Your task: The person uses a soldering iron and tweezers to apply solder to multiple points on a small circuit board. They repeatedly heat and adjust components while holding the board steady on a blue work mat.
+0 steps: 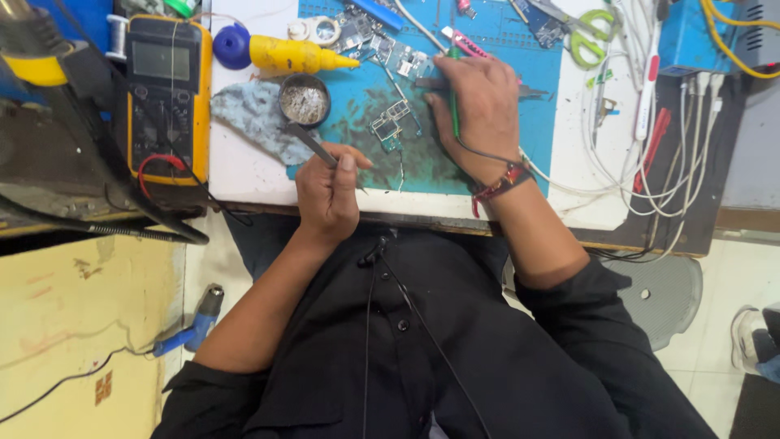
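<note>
My left hand [327, 193] is closed on metal tweezers [309, 143] whose tips point up-left toward a small round tin of grey paste [304, 101]. My right hand [479, 110] rests on the blue work mat [504, 81] and grips a thin green-handled tool [454, 114] with a cord trailing past the wrist. Between the hands lies a small green circuit board [387, 127] on a dark stained patch of the mat. More board pieces [366, 36] lie farther up the mat.
A yellow multimeter [168, 93] stands at left. A yellow squeeze bottle with a blue cap [284, 54] and a grey cloth [253, 114] lie near the tin. Green-handled scissors [587, 32], white cables [650, 154] and a blue box [686, 36] crowd the right side.
</note>
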